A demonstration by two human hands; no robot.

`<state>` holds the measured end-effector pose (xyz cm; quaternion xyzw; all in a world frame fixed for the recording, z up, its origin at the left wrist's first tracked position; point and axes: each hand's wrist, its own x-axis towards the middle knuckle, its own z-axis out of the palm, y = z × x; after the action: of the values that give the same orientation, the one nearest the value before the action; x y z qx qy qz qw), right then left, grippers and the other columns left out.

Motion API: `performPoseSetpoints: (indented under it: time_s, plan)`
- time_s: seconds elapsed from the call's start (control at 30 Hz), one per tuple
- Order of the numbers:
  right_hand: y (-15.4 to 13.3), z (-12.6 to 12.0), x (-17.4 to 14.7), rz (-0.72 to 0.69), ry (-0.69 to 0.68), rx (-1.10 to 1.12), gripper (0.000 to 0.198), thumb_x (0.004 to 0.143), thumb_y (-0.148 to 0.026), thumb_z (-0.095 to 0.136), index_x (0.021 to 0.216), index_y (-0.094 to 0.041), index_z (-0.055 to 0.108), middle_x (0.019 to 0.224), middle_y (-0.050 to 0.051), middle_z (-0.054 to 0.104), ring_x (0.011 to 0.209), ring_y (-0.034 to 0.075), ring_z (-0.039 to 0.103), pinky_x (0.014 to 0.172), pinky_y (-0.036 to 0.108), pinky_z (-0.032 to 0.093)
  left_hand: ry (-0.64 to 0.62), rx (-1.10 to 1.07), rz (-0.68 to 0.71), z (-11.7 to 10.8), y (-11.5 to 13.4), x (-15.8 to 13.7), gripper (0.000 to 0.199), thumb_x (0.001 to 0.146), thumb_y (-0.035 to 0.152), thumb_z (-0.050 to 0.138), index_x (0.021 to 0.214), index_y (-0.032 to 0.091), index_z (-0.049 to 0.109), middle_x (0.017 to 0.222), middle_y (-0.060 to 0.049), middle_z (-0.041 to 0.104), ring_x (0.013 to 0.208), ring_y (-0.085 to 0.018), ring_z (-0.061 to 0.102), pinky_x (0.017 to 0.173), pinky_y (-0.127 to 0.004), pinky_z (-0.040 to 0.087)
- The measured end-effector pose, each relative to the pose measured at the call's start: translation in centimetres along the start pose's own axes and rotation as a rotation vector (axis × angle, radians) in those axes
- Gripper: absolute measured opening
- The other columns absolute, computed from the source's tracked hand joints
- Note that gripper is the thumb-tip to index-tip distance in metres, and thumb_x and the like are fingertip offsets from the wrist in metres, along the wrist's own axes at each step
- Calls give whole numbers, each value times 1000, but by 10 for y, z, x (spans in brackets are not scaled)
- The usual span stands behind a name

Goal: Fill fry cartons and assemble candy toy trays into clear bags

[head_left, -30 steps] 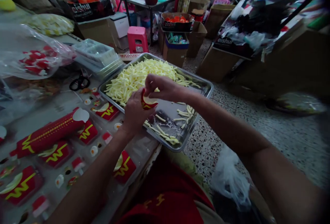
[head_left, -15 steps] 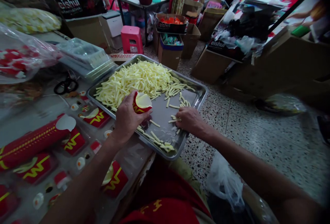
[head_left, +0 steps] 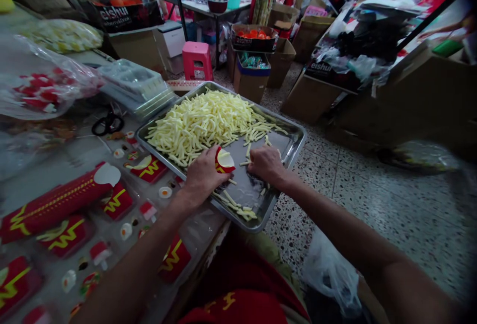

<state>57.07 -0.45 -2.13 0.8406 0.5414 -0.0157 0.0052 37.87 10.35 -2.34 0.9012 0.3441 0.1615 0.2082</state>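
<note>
My left hand is closed around a small red fry carton with yellow marks and a pale inside, tilted over the metal tray. Low over the tray's bare part, my right hand has its fingers curled together at a few pale yellow fries, whose ends stick out beside the fingertips. A large heap of fries fills the far left of the tray. More loose fries lie along its near edge.
On the table to my left are a stack of nested red cartons, flat red cartons in clear trays, black scissors and clear plastic trays. A pink stool and cardboard boxes stand beyond.
My left hand and the carton have moved right, closer to my right hand. The right hand has shifted slightly left and up, its fingers more curled. The camera view has turned a little.
</note>
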Motion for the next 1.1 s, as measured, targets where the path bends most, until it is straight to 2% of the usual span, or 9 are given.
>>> performPoseSetpoints:
  time_s: [0.17,0.27,0.43,0.6,0.7,0.8,0.87,0.97,1.1]
  plan:
    - [-16,-13,-6,180,3,552,13,63,-31,73,68,-19,71,60,-1,65,59,14,56,54,25,32,-30,31,-22,-2,-6,-3,72,65,45,86,125,19,58,118,-11,68,106,-30,66,88,-37,53]
    - [-35,-24,-6,151,106,804,10,62,-28,73,65,-19,69,57,-4,62,54,11,53,51,23,31,17,-23,9,0,-3,-5,72,66,39,85,128,19,56,119,-11,68,108,-30,66,93,-38,52]
    - [-74,-20,-2,-38,217,892,7,70,-19,67,73,-18,73,68,-2,69,62,12,57,59,23,38,201,-109,52,5,3,-10,66,67,23,79,129,15,57,119,-14,67,109,-30,65,97,-40,52]
    - [-86,-26,-2,-284,27,1114,12,70,-10,62,75,-16,71,67,-3,66,62,11,56,63,23,42,275,-128,77,-9,-5,-22,70,65,19,80,131,15,57,117,-12,67,109,-28,64,100,-40,51]
    - [-92,-39,-8,-225,201,1047,6,71,-19,75,74,-16,71,68,-2,64,62,11,53,63,25,41,334,-153,88,-29,-11,-33,83,62,26,87,137,15,53,126,-12,64,118,-29,61,106,-41,48]
    - [-106,-45,-24,-258,344,1018,17,84,-35,71,81,-19,74,81,3,62,77,15,56,73,30,45,422,-224,21,-47,-16,-49,87,62,30,90,139,17,51,136,-13,60,127,-29,57,111,-42,44]
    - [-118,-41,-37,-353,238,1124,21,89,-39,65,95,-20,74,95,5,63,88,17,58,76,30,47,438,-273,-37,-54,-20,-64,87,64,31,89,140,17,50,140,-14,58,129,-29,56,112,-43,43]
    - [-126,-29,-43,-418,-57,1302,29,88,-41,65,105,-18,69,90,3,63,78,15,57,67,27,46,336,-334,-65,-61,-29,-91,94,65,36,88,146,16,45,142,-16,56,130,-30,55,110,-43,44]
    - [-116,-27,-32,-570,-340,1080,22,85,-34,65,94,-15,71,70,-2,60,64,13,50,61,25,38,196,-207,-118,-70,-46,-133,94,71,43,84,150,18,41,137,-16,59,126,-30,58,108,-45,45]
